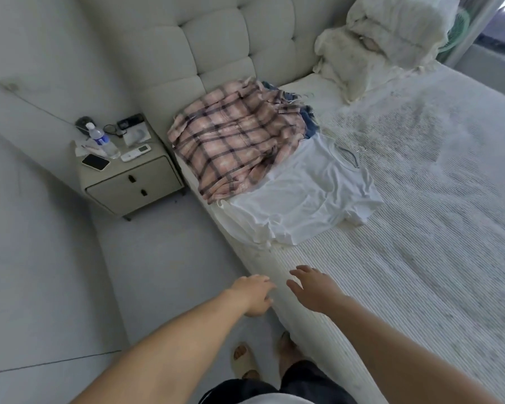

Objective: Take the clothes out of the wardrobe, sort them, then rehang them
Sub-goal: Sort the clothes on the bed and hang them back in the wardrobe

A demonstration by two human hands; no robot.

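Observation:
A pink plaid shirt (233,138) lies spread on the bed (420,258) near the headboard, over a bit of blue denim (311,121). Below it a white T-shirt (306,196) lies flat on the mattress, on top of other white cloth at the bed's edge. My left hand (252,294) reaches forward over the bed's side, fingers relaxed and holding nothing. My right hand (315,288) stretches out over the mattress edge, fingers spread and empty. Both hands are well short of the clothes. No wardrobe or hanger is in view.
A nightstand (131,182) at the left carries a water bottle (101,139), a phone (95,162), a remote (135,153) and small items. White pillows (391,39) are piled at the bed's head. My feet in slippers (245,360) stand on the grey floor beside the bed.

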